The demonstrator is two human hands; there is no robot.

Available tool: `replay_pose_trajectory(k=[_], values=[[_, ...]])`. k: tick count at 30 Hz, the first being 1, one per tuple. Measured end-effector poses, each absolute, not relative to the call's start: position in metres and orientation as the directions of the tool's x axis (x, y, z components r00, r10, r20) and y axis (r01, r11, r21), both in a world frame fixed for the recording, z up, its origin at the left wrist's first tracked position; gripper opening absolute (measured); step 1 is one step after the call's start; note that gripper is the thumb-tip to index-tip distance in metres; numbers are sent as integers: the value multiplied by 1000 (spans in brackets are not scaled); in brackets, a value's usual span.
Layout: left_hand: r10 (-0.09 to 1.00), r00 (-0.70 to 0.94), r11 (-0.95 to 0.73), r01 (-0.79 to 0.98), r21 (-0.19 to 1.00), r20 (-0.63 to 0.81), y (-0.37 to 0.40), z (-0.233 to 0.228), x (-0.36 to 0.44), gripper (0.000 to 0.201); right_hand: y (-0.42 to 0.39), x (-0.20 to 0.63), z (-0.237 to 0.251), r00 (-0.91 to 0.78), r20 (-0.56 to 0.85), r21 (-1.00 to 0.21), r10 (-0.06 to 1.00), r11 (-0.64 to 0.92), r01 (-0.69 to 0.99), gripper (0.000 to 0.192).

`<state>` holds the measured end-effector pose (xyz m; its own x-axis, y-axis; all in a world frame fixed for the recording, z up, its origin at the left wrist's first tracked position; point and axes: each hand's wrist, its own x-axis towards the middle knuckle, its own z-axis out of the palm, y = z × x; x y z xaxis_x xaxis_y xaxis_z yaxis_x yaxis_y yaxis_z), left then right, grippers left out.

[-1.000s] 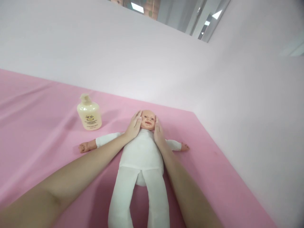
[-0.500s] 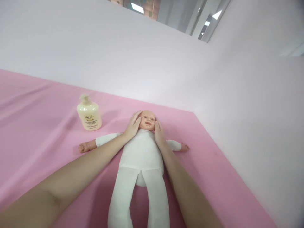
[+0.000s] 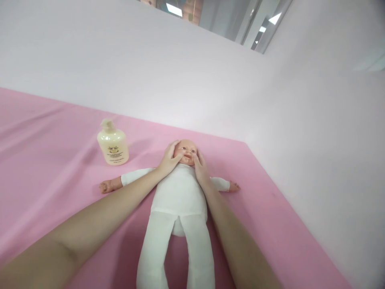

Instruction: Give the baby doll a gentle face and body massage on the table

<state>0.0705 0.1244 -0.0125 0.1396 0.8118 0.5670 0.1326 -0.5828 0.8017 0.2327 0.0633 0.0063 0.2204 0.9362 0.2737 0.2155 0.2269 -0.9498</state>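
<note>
The doll [image 3: 182, 192] lies on its back on the pink surface [image 3: 270, 200], near the far right corner, with its head away from the person and its arms spread. Its legs run out of view at the lower margin.

The left grip [image 3: 171, 159] is unclenched, cupped along one side of the doll's head, with the thumb laid across the cheek beside the mouth. The right grip [image 3: 201, 166] mirrors it on the other side, also unclenched, its thumb on the cheek near the mouth. The doll's face shows between them.

Both forearms flank the doll's body and cross over its sleeves, leaving little sideways room there. The bottle [image 3: 114, 147] stands upright beyond the doll's outstretched arm on the left, apart from the left grip, with a strip of cloth between. The far edge lies just past the doll's head, with the white wall [image 3: 168, 80] beyond. The right edge slants toward the person; a band of cloth separates it from the doll's hand. The widest spread of cloth is on the left.
</note>
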Motion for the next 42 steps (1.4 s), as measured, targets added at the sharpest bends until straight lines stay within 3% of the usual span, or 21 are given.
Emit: replay_pose_trajectory(k=[42], values=[[796, 141, -606, 186, 774, 589, 120, -10, 72, 51, 64, 233, 3, 233, 268, -946, 935, 210, 247, 67]])
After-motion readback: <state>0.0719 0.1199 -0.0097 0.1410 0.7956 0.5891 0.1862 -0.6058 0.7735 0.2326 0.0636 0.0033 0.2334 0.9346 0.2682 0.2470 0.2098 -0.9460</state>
